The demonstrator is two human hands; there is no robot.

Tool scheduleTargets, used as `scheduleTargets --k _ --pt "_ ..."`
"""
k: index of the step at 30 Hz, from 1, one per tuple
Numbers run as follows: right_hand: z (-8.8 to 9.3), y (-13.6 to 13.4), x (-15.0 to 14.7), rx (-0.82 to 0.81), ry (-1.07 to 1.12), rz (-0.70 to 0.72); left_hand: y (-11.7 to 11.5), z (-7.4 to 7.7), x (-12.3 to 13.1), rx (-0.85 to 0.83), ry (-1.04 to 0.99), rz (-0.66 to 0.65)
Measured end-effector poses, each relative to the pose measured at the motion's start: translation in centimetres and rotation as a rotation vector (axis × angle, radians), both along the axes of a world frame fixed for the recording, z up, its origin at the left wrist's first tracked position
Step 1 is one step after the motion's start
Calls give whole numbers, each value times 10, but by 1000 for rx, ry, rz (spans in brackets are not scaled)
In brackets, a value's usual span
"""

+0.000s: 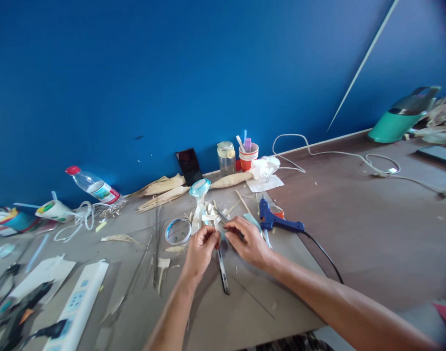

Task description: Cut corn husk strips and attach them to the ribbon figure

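My left hand (203, 243) is closed in a pinch over the table, thumb pressed against the forefinger; what it pinches, if anything, is too small to make out. Close beside it, my right hand (248, 240) has curled fingers, their tips by a thin grey object (220, 214) whose kind I cannot tell. A utility knife (223, 275) lies on the table just below the hands. Behind them are pale strips of dried husk (209, 217) and a light-blue-topped object (200, 188) with a clear stem. A roll of tape (178, 231) lies left of my left hand.
A blue glue gun (277, 220) with a black cord lies to the right. Behind stand a phone (189, 166), a glass jar (226, 158) and paper cups (249, 157). Dark wires (156, 243), a tilted bottle (100, 189) and a power strip (78, 304) are on the left.
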State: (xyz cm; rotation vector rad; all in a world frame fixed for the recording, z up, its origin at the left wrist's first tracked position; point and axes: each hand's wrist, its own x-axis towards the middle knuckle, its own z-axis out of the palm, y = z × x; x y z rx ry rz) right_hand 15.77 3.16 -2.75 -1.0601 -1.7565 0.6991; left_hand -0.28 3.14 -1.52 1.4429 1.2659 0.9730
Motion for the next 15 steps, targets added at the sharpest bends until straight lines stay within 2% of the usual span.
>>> scheduleTargets --k 8,15 --pt "5 3 3 -181 195 8 -2 -3 1 -26 149 -135" --pt "3 8 4 -260 158 -17 -4 3 3 33 320 -157"
